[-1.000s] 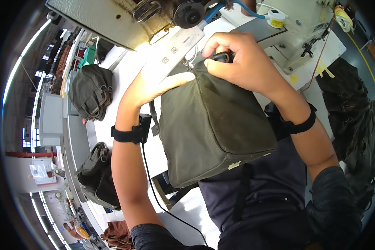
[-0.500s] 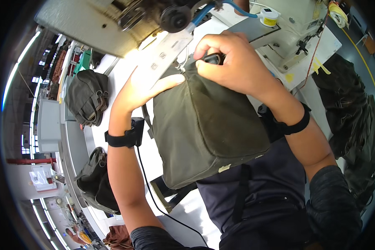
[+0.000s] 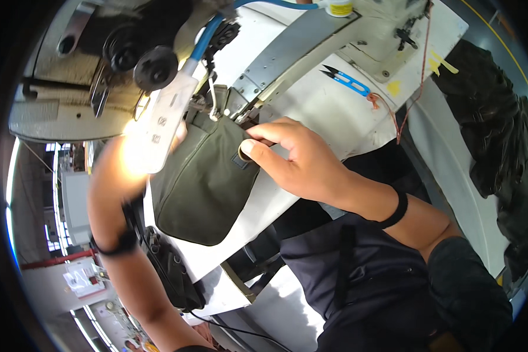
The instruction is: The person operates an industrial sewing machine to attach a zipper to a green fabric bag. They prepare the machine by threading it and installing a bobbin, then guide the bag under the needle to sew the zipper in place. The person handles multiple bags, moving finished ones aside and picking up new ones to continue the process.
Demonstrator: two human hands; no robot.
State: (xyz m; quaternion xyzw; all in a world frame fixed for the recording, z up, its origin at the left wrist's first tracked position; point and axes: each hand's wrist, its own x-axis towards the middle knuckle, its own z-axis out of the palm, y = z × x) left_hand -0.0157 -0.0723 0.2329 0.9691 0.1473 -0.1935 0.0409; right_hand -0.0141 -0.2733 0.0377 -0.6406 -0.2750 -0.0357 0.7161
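Observation:
An olive-green fabric bag (image 3: 202, 188) lies beneath the head of a sewing machine (image 3: 152, 67), its top edge close to the needle area. My right hand (image 3: 299, 158) pinches the bag's right edge between thumb and fingers, beside a small dark patch. On the bag's other side is my left hand (image 3: 180, 136), mostly covered by a bright, pale lamp (image 3: 169, 120) and smeared by glare. Only a bit of its fingers shows by the bag, so their grip is hidden.
Blue thread snips (image 3: 352, 82) on a reddish cord lie on the white table (image 3: 311, 102), right of the machine's metal arm plate (image 3: 287, 53). A dark bag (image 3: 173, 273) sits at lower left. Olive fabric pieces (image 3: 493, 135) are heaped at far right.
The bag has turned and sits further left in view, with a different side showing. My right hand has moved down to its edge; my left hand has shifted left behind the lamp. Snips now show.

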